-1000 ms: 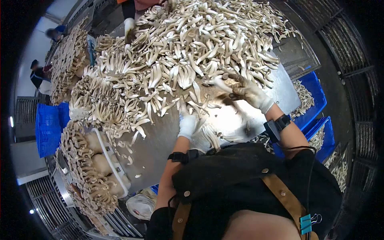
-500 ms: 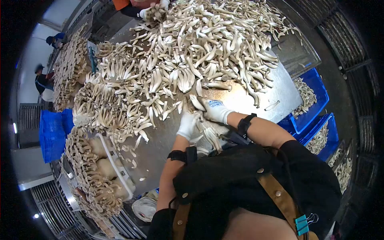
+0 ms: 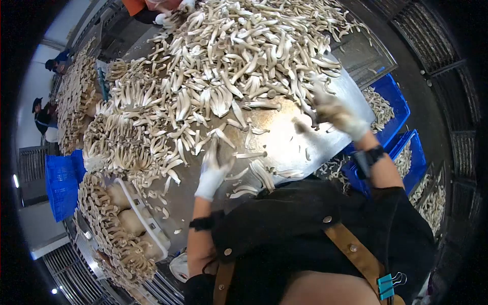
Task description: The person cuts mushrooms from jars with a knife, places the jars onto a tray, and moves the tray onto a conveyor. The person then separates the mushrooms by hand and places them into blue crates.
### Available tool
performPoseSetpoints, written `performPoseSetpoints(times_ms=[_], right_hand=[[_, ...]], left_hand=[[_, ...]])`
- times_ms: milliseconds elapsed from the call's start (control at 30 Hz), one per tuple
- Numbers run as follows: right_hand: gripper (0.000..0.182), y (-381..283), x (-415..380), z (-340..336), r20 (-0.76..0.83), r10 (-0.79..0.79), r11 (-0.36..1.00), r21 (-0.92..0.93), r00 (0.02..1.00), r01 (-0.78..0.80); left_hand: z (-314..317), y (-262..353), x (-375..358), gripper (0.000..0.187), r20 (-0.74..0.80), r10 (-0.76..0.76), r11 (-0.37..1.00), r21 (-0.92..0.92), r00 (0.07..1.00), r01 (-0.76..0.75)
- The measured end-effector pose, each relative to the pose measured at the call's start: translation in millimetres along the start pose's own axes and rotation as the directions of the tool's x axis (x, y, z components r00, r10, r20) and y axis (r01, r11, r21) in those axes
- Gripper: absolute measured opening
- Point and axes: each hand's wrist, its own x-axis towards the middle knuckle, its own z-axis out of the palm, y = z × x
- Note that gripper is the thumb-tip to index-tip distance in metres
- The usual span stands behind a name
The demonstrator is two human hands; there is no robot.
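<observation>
My left hand (image 3: 214, 173), in a white glove with darker fingertips, is low over the metal table. Its thumb stands apart from the fingers, and I see nothing held. Pale, thick-stemmed mushrooms (image 3: 262, 175) lie just to its right, with a few loose ones above it. My right hand (image 3: 339, 116), also gloved, is over the table's right part beside the big mushroom heap (image 3: 254, 46). Motion smears its fingers, so whether a mushroom is in them cannot be made out.
Blue crates (image 3: 399, 107) with mushrooms stand beyond the table's (image 3: 356, 96) right edge. Clustered mushrooms fill a white-rimmed tray (image 3: 145, 218) at left, near a blue basket (image 3: 61, 185). Across the table a co-worker's gloved hands (image 3: 175, 12) touch mushrooms. Two more people are far left.
My hands have separated from the mushroom they were both at. The right has swung up and right, the left has shifted left. The view has shifted slightly, and several mushrooms now lie where the hands were.
</observation>
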Motion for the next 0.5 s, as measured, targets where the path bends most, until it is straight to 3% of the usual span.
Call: performPoseSetpoints(times_ms=[33, 67, 100, 167, 200, 267, 300, 333, 367, 400, 433, 467, 500], right_hand=[[0.031, 16, -23, -47, -0.005, -0.311, 0.946, 0.097, 0.95, 0.31], [0.04, -2, -46, -64, -0.385, 0.011, 0.99, 0.134, 0.923, 0.044], [0.034, 14, -66, -109, -0.545, -0.108, 0.917, -0.378, 0.832, -0.129], [0.032, 78, -78, -152, -0.547, -0.351, 0.636, -0.735, 0.76, -0.235], [0.036, 70, -78, -112, -0.476, -0.432, 0.554, -0.81, 0.766, -0.191], [0.05, 59, -58, 8, -0.189, -0.253, 0.612, -0.791, 0.949, 0.006], [0.058, 69, -44, 55, 0.025, -0.126, 0.61, -0.787, 0.992, 0.097], [0.068, 83, -25, 96, 0.2, -0.016, 0.569, -0.804, 0.98, 0.173], [0.074, 116, 3, 116, 0.388, -0.048, 0.476, -0.801, 0.92, 0.363], [0.076, 118, 22, 136, 0.418, 0.074, 0.327, -0.868, 0.905, 0.374], [0.087, 118, 46, 144, 0.412, 0.154, 0.406, -0.855, 0.898, 0.323], [0.085, 135, 77, 140, 0.416, 0.13, 0.382, -0.859, 0.9, 0.342], [0.083, 115, 93, 134, 0.352, 0.168, 0.399, -0.878, 0.921, 0.263]], left_hand=[[-2, -6, -22, 0.086, 0.005, 0.081, 0.99, 0.115, 0.997, -0.081], [-2, -15, -47, 0.09, 0.019, 0.16, 0.961, 0.227, 0.987, -0.16], [11, -39, -74, 0.09, 0.024, 0.157, 0.963, 0.218, 0.987, -0.159], [48, -79, -111, 0.095, 0.103, 0.304, 0.822, 0.474, 0.947, -0.316], [61, -84, -120, 0.096, 0.131, 0.343, 0.759, 0.545, 0.93, -0.357], [73, -58, -110, 0.091, 0.087, 0.285, 0.813, 0.506, 0.955, -0.289], [75, -47, -94, 0.078, 0.119, 0.177, 0.876, 0.433, 0.977, -0.212], [77, -31, -75, 0.07, 0.111, 0.181, 0.868, 0.449, 0.977, -0.212], [81, -19, -54, 0.062, 0.095, 0.187, 0.858, 0.468, 0.978, -0.21], [90, -19, -33, 0.062, 0.085, 0.185, 0.857, 0.474, 0.979, -0.203], [97, -27, -11, 0.064, 0.036, 0.159, 0.905, 0.395, 0.987, -0.16], [97, -34, 5, 0.066, -0.003, 0.131, 0.941, 0.315, 0.991, -0.123], [87, -25, 15, 0.066, 0.001, 0.131, 0.936, 0.331, 0.991, -0.124]])
